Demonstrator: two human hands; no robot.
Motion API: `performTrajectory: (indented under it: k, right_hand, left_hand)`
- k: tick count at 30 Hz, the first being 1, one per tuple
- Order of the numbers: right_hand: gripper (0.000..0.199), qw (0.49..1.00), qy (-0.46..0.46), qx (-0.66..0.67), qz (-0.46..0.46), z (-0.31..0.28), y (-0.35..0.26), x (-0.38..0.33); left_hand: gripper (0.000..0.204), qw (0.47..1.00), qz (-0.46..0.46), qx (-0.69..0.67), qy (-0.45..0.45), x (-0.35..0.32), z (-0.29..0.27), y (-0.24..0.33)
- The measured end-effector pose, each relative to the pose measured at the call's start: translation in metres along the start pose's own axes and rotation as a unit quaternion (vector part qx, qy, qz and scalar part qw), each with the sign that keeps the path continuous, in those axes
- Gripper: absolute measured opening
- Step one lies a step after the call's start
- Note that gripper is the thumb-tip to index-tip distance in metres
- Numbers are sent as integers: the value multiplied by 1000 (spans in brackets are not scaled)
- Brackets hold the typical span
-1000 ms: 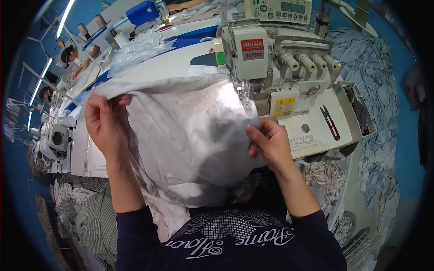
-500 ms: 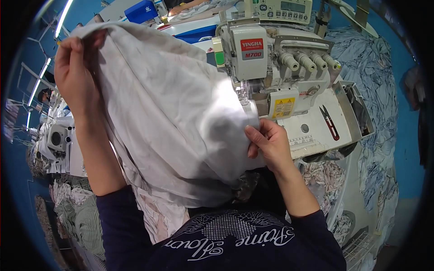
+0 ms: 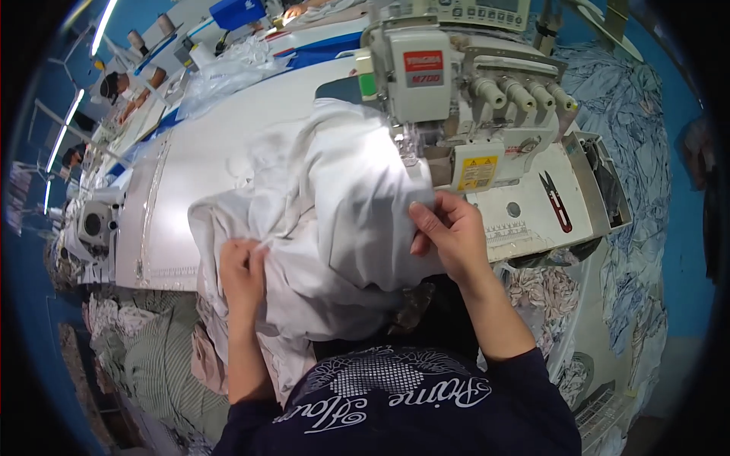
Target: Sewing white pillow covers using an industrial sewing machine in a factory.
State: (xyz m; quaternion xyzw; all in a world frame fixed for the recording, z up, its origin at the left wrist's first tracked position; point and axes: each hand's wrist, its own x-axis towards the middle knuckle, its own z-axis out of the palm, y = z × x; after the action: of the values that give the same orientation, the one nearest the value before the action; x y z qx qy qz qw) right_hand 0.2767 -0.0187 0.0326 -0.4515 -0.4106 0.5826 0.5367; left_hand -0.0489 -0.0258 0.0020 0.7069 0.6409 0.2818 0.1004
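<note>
White cloth (image 3: 346,228): is lying bunched on the table (image 3: 182,205), its right edge resting by the sewing machine (image 3: 422,95)'s needle area
Left hand (image 3: 243,277): is pinching a fold, well apart from the right
Right hand (image 3: 452,235): is pinching the edge
Change: left hand is dropping, so the raised span is slumping while the edge is keeping its place

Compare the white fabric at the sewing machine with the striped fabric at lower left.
Colour: the white fabric looks plain; the striped fabric is grey-green with fine stripes.
Place: the white fabric lies partly on the white worktable; the striped fabric is heaped below its front edge.
Handling: the left hand and right hand are on the white fabric; neither touches the striped fabric.
Both are loosely folded.
</note>
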Motion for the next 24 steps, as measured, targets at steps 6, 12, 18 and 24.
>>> performTrajectory:
  k: [6, 12, 18, 24]
  right_hand:
    - [19, 999, 12, 21, -37, -1, 7, 2]
    - [17, 999, 5, 33, -36, 2, 5, 2]
    - [18, 999, 2, 25, -44, 0, 6, 2]
    - [20, 999, 5, -5, -42, 1, 7, 2]
  left_hand:
    - [5, 913, 167, -78, 363, 68, -37, 55]
    - [7, 841, 294, -42, 453, 151, -85, 104]
    - [12, 912, 227, 17, 341, 165, -90, 82]
    - [38, 1000, 6, -16, 4, -4, 0, 16]
